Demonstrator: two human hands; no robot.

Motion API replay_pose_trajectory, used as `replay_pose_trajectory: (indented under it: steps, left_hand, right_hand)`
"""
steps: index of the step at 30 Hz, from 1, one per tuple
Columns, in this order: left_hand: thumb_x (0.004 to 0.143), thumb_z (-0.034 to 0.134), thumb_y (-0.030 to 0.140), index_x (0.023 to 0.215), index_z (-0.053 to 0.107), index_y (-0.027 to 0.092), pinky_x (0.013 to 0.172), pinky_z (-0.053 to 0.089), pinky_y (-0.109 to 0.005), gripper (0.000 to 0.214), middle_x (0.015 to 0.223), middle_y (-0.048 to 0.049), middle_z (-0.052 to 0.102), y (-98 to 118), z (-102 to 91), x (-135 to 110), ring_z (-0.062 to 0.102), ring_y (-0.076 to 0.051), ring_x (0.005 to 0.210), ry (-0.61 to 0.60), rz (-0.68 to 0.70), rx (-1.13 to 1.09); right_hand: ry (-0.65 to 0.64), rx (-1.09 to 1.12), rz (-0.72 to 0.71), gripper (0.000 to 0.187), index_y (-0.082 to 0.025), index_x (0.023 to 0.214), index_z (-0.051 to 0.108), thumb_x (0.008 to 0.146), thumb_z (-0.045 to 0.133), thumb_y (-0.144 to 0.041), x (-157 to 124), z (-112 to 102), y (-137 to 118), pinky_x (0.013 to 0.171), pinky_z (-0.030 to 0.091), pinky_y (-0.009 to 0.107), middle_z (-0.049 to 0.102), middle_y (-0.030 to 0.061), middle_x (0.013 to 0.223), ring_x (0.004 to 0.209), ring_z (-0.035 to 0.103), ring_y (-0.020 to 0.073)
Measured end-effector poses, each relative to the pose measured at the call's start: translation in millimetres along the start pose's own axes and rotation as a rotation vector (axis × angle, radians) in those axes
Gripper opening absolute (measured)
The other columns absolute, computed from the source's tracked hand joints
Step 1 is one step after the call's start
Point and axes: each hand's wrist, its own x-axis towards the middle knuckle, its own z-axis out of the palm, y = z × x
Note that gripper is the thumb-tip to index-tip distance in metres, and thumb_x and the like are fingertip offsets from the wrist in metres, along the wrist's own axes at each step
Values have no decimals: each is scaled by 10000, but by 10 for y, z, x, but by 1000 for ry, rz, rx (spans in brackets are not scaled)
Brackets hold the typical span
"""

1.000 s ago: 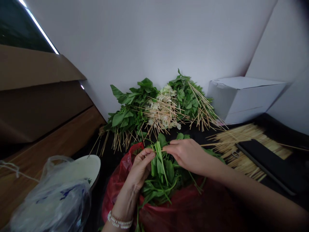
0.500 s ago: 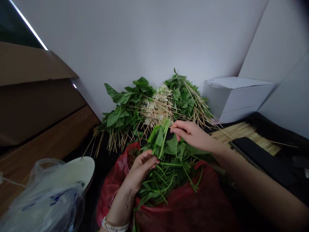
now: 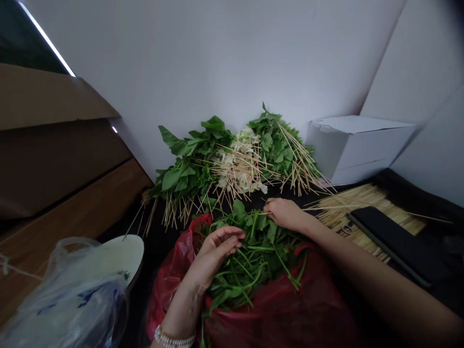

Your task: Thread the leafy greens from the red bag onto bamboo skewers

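Note:
A red plastic bag lies open in front of me, full of loose leafy greens. My left hand rests on the near left of the greens with its fingers apart and slightly curled, holding nothing. My right hand is at the far edge of the greens, fingers pinched on a thin bamboo skewer whose tip pokes out to the left among the leaves. A bead bracelet is on my left wrist.
Skewered greens are heaped against the white wall. Loose skewers lie to the right with a black flat object on them and a white box behind. A white dish, a clear plastic bag and a cardboard box are on the left.
My right hand had lifted a skewer with greens up from the bag; it has now come back down to the far edge of the greens. My left hand opened slightly.

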Motion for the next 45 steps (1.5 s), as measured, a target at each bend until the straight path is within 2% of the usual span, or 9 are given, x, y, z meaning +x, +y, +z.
replay_pose_trajectory:
  steps: [7,11,13,21,27,31,34,40,45]
  left_hand:
    - [730,821,335,842,796,163,646,465,-202,207,918,-96,765,1,25,-22,646,-136,732,30,23,52]
    - [751,808,328,1027,783,183,670,469,-224,313,945,-99,769,-7,16,-20,659,-153,758,26,68,80]
    - [739,822,326,1129,749,214,664,467,-225,412,967,-87,767,-21,3,-8,663,-149,755,44,105,56]
    - [580,925,350,958,782,215,700,514,-222,427,922,-27,752,-73,-44,63,680,-134,784,257,114,-183]
    - [539,944,298,743,741,190,673,514,-194,307,770,25,727,-19,-17,52,654,-98,708,248,126,-291]
    - [631,897,313,812,750,178,729,533,-224,270,844,-11,750,-5,-5,51,682,-130,774,236,132,-290]
    - [658,879,315,916,765,169,733,540,-228,318,874,-32,767,-2,-9,62,698,-142,771,253,137,-306]
    - [659,881,295,1071,750,185,720,552,-221,446,844,-36,787,7,-18,73,720,-138,710,322,149,-347]
    - [654,885,297,1077,741,186,706,564,-240,461,851,-45,793,-5,-27,72,733,-155,704,330,156,-331]
  right_hand:
    - [188,181,-9,274,-186,847,715,942,496,-320,-33,-275,-17,609,334,238,631,4,703,652,541,132]
    - [229,512,-93,392,-183,587,524,913,495,-398,-98,-316,-199,516,244,233,351,-66,535,521,341,96]
    - [218,573,-104,410,-192,560,452,909,495,-402,-143,-326,-317,505,223,236,307,-71,534,516,306,92]
    - [174,489,-184,358,-174,585,502,920,524,-298,-315,-283,-687,536,235,247,381,-67,532,522,329,77]
    - [149,482,-228,334,-174,609,583,922,543,-286,-340,-225,-761,539,266,255,449,-57,534,518,360,79]
    - [241,577,-237,155,-180,831,711,888,584,-248,-307,-256,-709,591,372,235,663,-14,711,610,530,97]
    - [382,587,-204,167,-186,955,726,888,576,-216,-272,-321,-612,670,450,252,734,27,872,728,629,137]
    - [636,310,-267,236,-193,1022,743,945,520,-200,-293,-596,-303,788,479,334,760,65,961,859,666,205]
    - [576,293,-363,235,-215,1030,748,965,525,-245,-345,-785,-163,755,460,308,748,41,889,828,641,187]
